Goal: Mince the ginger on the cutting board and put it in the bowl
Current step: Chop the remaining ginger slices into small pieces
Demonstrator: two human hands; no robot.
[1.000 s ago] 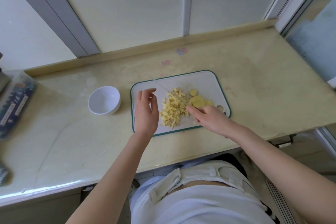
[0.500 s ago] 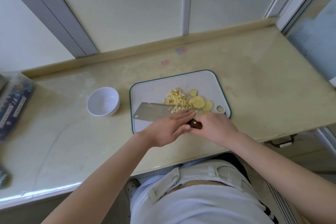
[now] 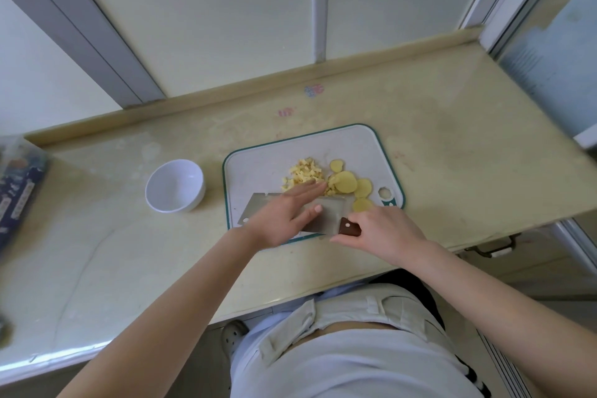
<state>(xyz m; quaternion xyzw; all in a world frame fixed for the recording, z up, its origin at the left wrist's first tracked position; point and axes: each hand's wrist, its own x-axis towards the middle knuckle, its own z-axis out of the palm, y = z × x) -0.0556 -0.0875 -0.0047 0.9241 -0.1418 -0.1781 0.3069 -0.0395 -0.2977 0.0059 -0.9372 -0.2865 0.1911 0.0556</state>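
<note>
Pale bench (image 3: 452, 145): we are no longer chopping but laying the cleaver (image 3: 326, 216) flat on the cutting board (image 3: 258, 171), right hand (image 3: 384, 233) gripping its handle, left hand (image 3: 284, 216), fingers straight, sweeping ginger (image 3: 305, 173) bladeward, likely for the bowl (image 3: 176, 207) left of the board.

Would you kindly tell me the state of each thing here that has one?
Bowl: upright, empty, left of the board.
Cutting board: flat on the counter.
Chopped ginger: loose pile on the board.
Ginger slices: uncut, beside the pile.
Cleaver: broad side up, over the board.
Left hand: fingers straight, resting on the cleaver.
Right hand: gripping the cleaver.
</note>
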